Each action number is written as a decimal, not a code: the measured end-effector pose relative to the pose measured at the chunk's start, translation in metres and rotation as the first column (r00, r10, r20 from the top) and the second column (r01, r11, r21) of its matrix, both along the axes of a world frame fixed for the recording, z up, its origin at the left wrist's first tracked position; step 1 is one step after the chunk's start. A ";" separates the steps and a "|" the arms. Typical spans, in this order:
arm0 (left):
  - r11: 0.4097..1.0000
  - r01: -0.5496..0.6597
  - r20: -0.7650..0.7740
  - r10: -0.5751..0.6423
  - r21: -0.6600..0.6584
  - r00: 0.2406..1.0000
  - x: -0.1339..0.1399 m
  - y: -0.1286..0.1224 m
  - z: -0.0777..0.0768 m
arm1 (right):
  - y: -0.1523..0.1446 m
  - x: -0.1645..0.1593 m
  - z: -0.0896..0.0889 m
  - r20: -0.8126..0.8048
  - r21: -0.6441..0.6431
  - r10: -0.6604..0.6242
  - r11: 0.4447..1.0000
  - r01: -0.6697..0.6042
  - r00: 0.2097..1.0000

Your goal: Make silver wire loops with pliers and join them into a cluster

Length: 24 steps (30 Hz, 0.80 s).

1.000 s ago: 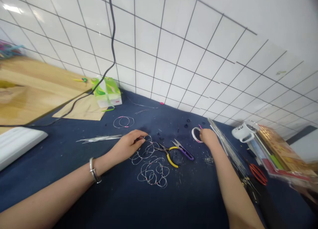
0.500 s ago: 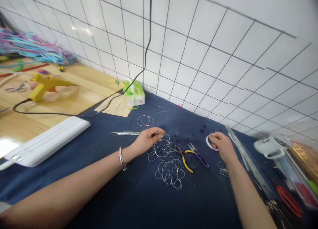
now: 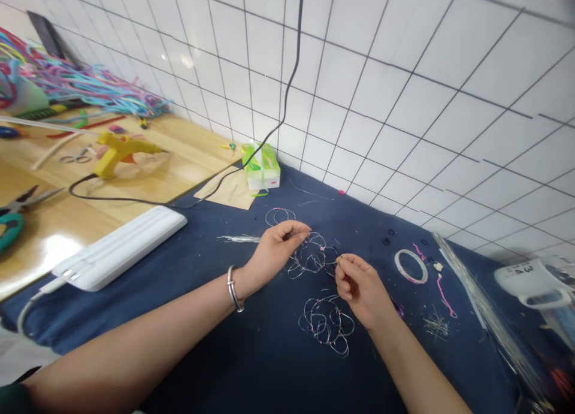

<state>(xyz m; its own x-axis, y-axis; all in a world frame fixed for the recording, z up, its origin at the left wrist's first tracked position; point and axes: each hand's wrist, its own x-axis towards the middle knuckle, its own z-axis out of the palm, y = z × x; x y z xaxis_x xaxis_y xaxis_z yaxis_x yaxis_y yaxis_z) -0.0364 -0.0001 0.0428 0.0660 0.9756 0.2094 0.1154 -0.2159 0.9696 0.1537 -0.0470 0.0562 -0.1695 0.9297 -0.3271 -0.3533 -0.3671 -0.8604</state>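
My left hand (image 3: 281, 246), with a silver bangle on its wrist, pinches the upper left edge of a ring of looped thin wire (image 3: 314, 259) that has small pink spots. At the right edge of this ring, my right hand (image 3: 362, 285) closes thumb and finger on one of its loops. Below both hands, a second looped wire ring (image 3: 327, 325) lies on the dark blue cloth (image 3: 242, 366). Behind my right hand only a bit of a purple-handled tool (image 3: 398, 307) shows. A plain wire circle (image 3: 279, 213) lies beyond my left hand.
To the right lie a white roll (image 3: 422, 277), pink twisted strips (image 3: 444, 297), wire clippings (image 3: 435, 326) and long wires (image 3: 483, 309). At left are a white power strip (image 3: 119, 249) and a yellow glue gun (image 3: 117, 153). A green tissue pack (image 3: 263, 168) stands near the tiled wall.
My right hand has let go of the white roll and moved left to the looped wire ring. My left hand keeps its pinch. The view has shifted, so things appear farther right.
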 end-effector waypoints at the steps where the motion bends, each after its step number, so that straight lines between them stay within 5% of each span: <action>1: 1.000 0.017 -0.020 -0.016 0.017 1.000 0.000 -0.001 0.000 | -0.001 -0.001 -0.001 -0.017 -0.012 0.004 1.000 -0.004 1.000; 10: 0.989 0.024 -0.057 -0.016 0.143 0.998 0.005 -0.011 -0.008 | -0.012 -0.005 0.006 0.010 0.090 -0.005 0.996 0.004 1.000; 19: 0.885 0.369 -0.271 -0.295 0.283 0.916 0.016 -0.034 0.013 | -0.019 -0.014 0.004 0.063 0.065 0.022 0.998 -0.027 0.998; 24: 0.865 0.296 -0.350 -0.153 0.404 0.924 0.016 -0.034 0.003 | -0.020 -0.013 0.001 0.105 0.084 -0.002 0.996 -0.007 0.994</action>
<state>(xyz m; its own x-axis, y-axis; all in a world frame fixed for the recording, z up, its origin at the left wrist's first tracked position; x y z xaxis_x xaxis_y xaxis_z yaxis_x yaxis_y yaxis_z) -0.0202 -0.0346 0.0457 0.4005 0.7340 0.5485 0.2760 -0.6674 0.6917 0.1407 -0.0669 0.0568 -0.1409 0.9541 -0.2642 -0.2588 -0.2930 -0.9204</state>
